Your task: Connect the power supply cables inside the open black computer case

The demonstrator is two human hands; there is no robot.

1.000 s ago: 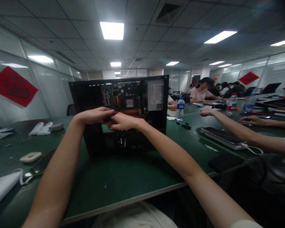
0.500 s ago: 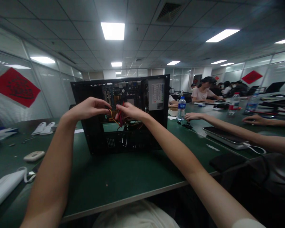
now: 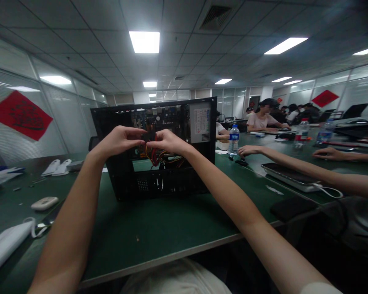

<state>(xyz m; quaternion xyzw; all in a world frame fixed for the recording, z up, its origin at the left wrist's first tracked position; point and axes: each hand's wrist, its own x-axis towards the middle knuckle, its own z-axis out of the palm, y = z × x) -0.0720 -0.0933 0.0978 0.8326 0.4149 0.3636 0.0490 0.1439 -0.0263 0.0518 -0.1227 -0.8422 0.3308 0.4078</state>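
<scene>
A black computer case (image 3: 171, 185) stands on the green table with its open side towards me. Inside are a motherboard (image 3: 168, 118) and a power supply (image 3: 201, 122) at the upper right. My left hand (image 3: 118, 143) reaches in from the left, thumb and index finger curved about the upper end of a red and yellow power cable (image 3: 153, 158). Facing it, my right hand (image 3: 169, 142) pinches the same cable, its fingertips close to the left ones. A small dark piece shows between both hands, too dim to make out. More thin wires hang below my right hand.
To the right, a water bottle (image 3: 234, 139) stands by another person's hand (image 3: 248, 151), near a laptop-like device (image 3: 291, 177). A white earphone case (image 3: 44, 203) and a white object with a strap (image 3: 10, 241) lie left. The table's front edge is close to me.
My left hand has shifted slightly right, its thumb and index finger wider apart. My right hand's fingers have turned towards it, and the red wires now hang lower and more visibly.
</scene>
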